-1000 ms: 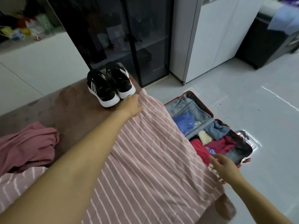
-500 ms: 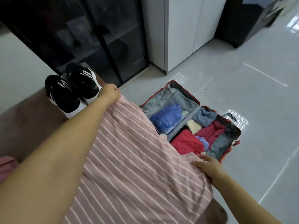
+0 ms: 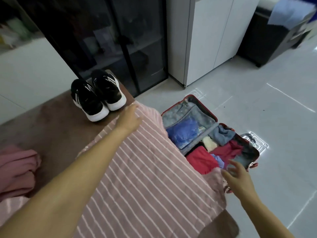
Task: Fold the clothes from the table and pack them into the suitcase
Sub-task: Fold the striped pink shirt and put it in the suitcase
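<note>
A pink garment with white stripes (image 3: 145, 177) lies spread over the brown table (image 3: 51, 127) and hangs over its right edge. My left hand (image 3: 128, 117) rests flat on the garment's far corner, next to the shoes. My right hand (image 3: 238, 177) hovers by the garment's right corner with fingers spread, holding nothing. On the floor to the right lies the open red suitcase (image 3: 190, 98), which holds a blue bag, a grey-blue item, a cream item and red clothes.
A pair of black and white sneakers (image 3: 97, 97) stands at the table's far corner. A crumpled pink garment (image 3: 17, 170) lies at the left. A dark glass cabinet (image 3: 109, 42) and a white cupboard (image 3: 209, 36) stand behind, on a pale tiled floor.
My right hand has let go of the striped garment's right corner and lifted with fingers spread. My left hand stays on the far corner. The view has swung back to the left.
</note>
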